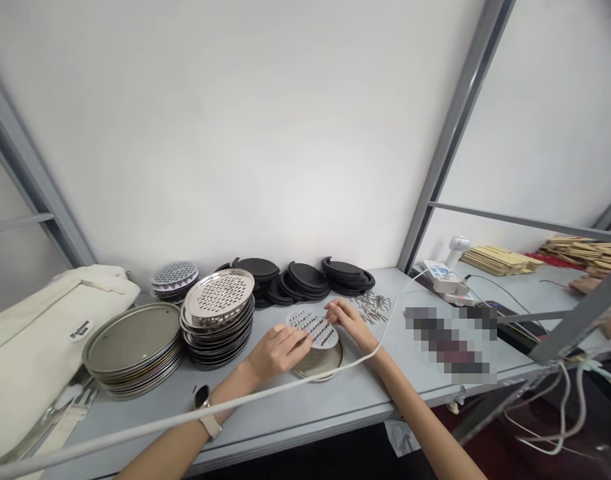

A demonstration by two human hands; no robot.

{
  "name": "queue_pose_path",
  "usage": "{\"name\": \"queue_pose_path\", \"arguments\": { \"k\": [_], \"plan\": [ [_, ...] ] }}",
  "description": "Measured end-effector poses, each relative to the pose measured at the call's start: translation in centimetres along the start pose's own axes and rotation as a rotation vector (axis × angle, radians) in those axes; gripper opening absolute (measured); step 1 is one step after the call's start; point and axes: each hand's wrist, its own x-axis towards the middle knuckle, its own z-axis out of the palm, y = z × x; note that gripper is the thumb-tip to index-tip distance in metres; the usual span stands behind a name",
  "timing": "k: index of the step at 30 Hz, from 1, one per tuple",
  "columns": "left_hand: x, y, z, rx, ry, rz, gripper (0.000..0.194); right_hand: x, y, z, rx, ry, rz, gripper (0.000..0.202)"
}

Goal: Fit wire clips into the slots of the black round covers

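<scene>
Between my hands a round perforated disc (321, 331) is held tilted above a shallow round metal lid (319, 363) that lies on the grey table. My left hand (280, 349), with a watch on its wrist, pinches the disc's left edge. Fingers of my right hand (348, 319) are curled at the disc's upper right edge. Left of them stands a tall stack of round trays with a perforated plate (219, 293) on top. Further left is a stack of flat metal lids (132, 339).
Black round parts (305, 279) and a smaller perforated stack (174, 273) stand along the wall. Metal rings (374, 305) lie to the right. A white cable (265, 393) crosses in front of my arms. A white bag (50, 333) lies at left; another person's hand (585, 285) shows at far right.
</scene>
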Motion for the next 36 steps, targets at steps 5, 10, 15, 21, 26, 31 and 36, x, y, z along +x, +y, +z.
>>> {"name": "queue_pose_path", "arguments": {
  "k": [5,10,15,21,26,31,36],
  "plan": [
    [-0.3,-0.5,0.3,-0.106,-0.081,-0.053,0.024,-0.4,-0.2,0.3,-0.045,-0.063,-0.001,0.036],
    [-0.1,0.0,0.8,-0.223,-0.080,-0.027,0.017,-0.3,0.4,0.5,-0.101,-0.080,-0.034,0.030],
    [0.3,0.6,0.9,-0.428,-0.144,-0.082,0.012,-0.2,0.8,0.5,-0.175,-0.065,-0.038,0.027],
    [0.2,0.8,0.5,-0.681,-0.159,-0.233,0.018,0.0,1.0,0.2,-0.187,-0.027,-0.070,0.029],
    [-0.1,0.7,0.7,-0.801,-0.171,-0.466,0.032,0.1,1.1,0.1,-0.179,0.013,-0.079,0.028],
    [-0.5,-0.2,2.0,-0.707,-0.053,-0.768,0.021,0.0,0.8,0.0,-0.254,0.061,-0.094,0.024],
    [-1.7,-0.5,3.6,-0.608,-0.089,-0.838,0.029,-0.1,0.9,0.0,-0.298,0.109,-0.085,0.020]
  ]
}}
